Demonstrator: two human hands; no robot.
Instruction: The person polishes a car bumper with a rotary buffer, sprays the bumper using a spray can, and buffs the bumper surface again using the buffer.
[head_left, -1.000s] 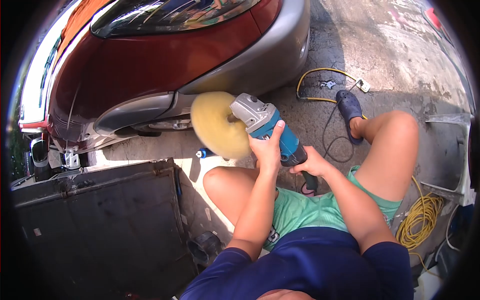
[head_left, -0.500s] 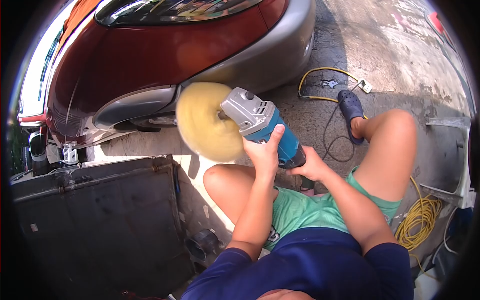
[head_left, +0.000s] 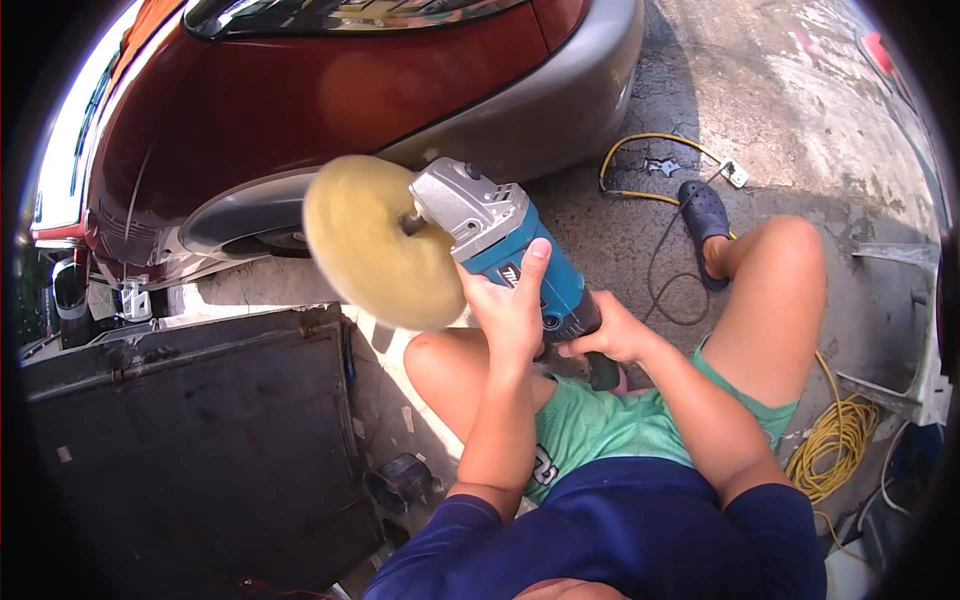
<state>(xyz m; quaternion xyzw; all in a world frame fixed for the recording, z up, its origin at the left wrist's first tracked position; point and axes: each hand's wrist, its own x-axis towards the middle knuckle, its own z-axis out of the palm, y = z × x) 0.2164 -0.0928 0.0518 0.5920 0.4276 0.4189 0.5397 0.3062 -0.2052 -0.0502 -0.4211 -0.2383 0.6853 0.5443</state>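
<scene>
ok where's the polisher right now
In the head view, the polisher is near the centre, gripped by the left hand and right hand, its yellow pad at its left end, near the car.

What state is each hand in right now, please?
Left hand: closed, holding the polisher by its body, toward the front.
Right hand: closed, holding the same polisher toward the rear.

There are two hands (head_left: 507, 318) (head_left: 617, 328), one polisher (head_left: 528, 250) and one pad (head_left: 365, 245)
</scene>
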